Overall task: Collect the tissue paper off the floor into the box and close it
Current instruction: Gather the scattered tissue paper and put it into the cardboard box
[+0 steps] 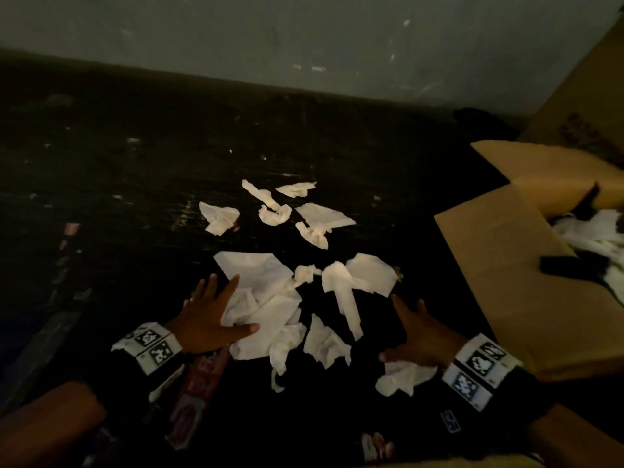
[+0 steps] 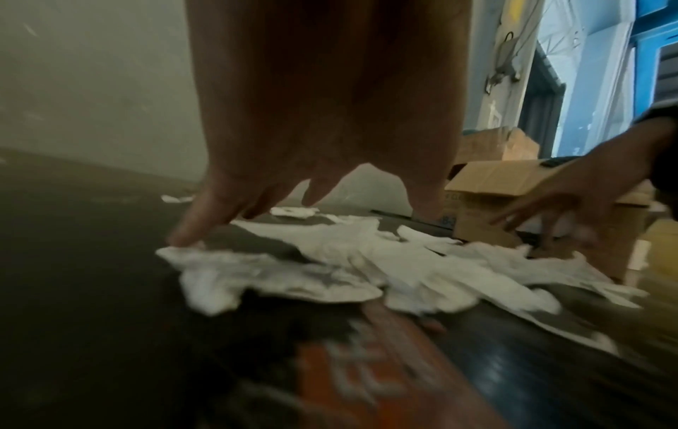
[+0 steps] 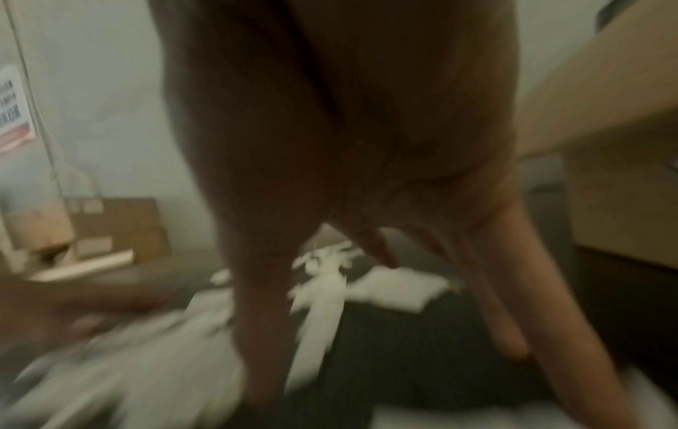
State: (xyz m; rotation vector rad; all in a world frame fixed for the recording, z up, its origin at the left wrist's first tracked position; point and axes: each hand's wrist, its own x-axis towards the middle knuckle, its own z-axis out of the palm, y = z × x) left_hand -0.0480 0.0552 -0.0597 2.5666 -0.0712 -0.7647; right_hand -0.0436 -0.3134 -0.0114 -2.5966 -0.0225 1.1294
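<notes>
Several white tissue pieces [image 1: 266, 298] lie scattered on the dark floor in the head view. My left hand [image 1: 216, 315] rests flat, fingers spread, on the left edge of the nearest pile [image 2: 293, 270]. My right hand [image 1: 415, 336] hovers with straight spread fingers just right of the pile, above a crumpled piece [image 1: 401, 376]. An open cardboard box [image 1: 513, 282] stands at the right with its flaps up and white tissue inside [image 1: 594, 234]. The right wrist view is blurred; it shows spread fingers [image 3: 510, 333] over tissue [image 3: 322, 307].
A grey wall [image 1: 304, 38] closes off the far side of the floor. More cardboard [image 1: 587, 96] stands behind the box at the right. A red printed packet [image 1: 199, 393] lies on the floor under my left wrist. A black object [image 1: 570, 265] rests on the box flap.
</notes>
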